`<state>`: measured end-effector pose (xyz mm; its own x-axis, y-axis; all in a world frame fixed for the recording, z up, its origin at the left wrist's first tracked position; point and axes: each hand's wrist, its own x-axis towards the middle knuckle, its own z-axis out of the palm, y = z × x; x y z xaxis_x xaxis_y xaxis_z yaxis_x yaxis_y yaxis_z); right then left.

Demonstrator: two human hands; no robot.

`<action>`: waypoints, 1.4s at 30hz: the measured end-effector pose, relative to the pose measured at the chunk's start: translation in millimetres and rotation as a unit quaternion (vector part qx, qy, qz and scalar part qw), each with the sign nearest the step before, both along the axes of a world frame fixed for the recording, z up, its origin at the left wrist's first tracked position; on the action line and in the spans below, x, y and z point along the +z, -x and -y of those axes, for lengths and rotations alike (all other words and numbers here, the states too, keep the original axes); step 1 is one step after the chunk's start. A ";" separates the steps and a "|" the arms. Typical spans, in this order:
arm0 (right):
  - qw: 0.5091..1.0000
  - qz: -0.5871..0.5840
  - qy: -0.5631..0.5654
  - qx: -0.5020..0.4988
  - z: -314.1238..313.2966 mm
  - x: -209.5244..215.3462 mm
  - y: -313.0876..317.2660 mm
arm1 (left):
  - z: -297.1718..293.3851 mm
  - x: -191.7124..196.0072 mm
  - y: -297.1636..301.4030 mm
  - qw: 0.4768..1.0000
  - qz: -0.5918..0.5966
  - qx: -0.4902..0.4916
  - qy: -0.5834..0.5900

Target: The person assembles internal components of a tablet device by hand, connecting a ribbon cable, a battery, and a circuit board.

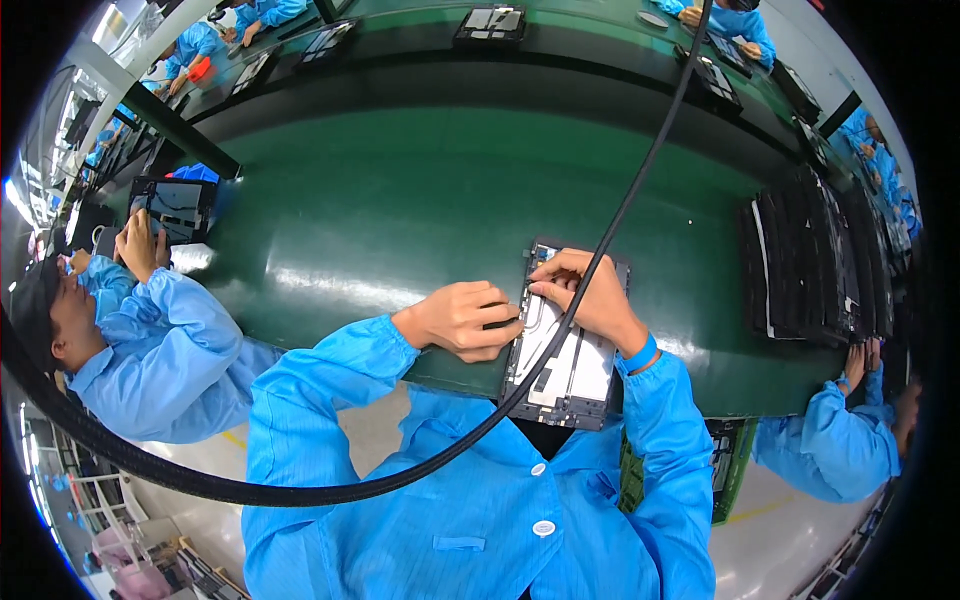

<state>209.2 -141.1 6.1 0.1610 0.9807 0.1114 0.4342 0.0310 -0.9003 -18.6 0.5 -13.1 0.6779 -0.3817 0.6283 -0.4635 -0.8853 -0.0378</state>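
Note:
An opened tablet (590, 365) lies in front of me at the table's near edge, its lower end reaching past that edge. Its black frame holds pale flat plates and thin dark strips. My right hand (590, 290) is over the upper part of it, thumb and forefinger pinched together near the upper left side. Whatever is in that pinch is too small to make out. At the tablet's left edge my left hand (465, 320) is closed, fingers curled and tips against the frame. Whether those fingertips hold anything is hidden.
A green table (400, 190) spreads before me. Black tablet-like units (800, 265) stand stacked at the right. A black cable (640, 185) hangs across my view. Left, a co-worker (165, 330) handles another opened device (178, 205). Behind runs a line with devices (490, 24). A green crate (735, 465) sits below.

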 end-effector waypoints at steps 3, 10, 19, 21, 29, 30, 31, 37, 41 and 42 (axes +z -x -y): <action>1.000 -0.007 -0.002 -0.004 0.6 2.2 1.0 | -0.2 0.3 -1.1 1.000 -0.023 0.003 -0.001; 1.000 0.006 -0.001 0.008 -1.4 6.6 -2.6 | -5.3 6.1 -11.8 0.999 -0.042 -0.005 0.027; 0.997 -0.061 0.040 0.015 -7.9 7.6 -7.1 | -14.8 12.4 -23.6 0.997 -0.047 -0.051 0.028; 0.997 -0.059 0.035 0.020 -7.9 8.7 -7.5 | -15.0 14.2 -25.7 0.995 -0.050 -0.067 0.050; 0.996 -0.077 0.031 0.025 -11.3 8.5 -8.8 | -20.7 15.7 -26.0 0.994 -0.073 -0.058 0.062; 0.996 -0.083 0.032 0.031 -11.8 6.1 -10.1 | -21.7 16.4 -27.8 0.994 -0.072 -0.054 0.069; 0.995 -0.089 0.032 0.037 -11.7 4.9 -11.1 | -22.2 17.3 -28.8 0.994 -0.073 -0.055 0.068; 0.996 -0.087 0.017 0.031 -12.2 0.6 -12.7 | -28.6 24.2 -37.6 0.994 -0.072 -0.061 0.048; 0.996 -0.083 0.010 0.014 -12.2 2.5 -9.2 | -33.9 19.5 -41.0 0.994 -0.087 -0.042 0.051; 0.995 -0.095 0.009 0.010 -11.6 6.0 -7.4 | -34.5 18.8 -40.7 0.994 -0.086 -0.038 0.051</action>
<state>216.6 -129.6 12.0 0.1582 0.9854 0.0627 0.2554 0.0205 -0.9666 22.0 35.0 5.7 0.7508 -0.3758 0.5432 -0.5209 -0.8425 0.1371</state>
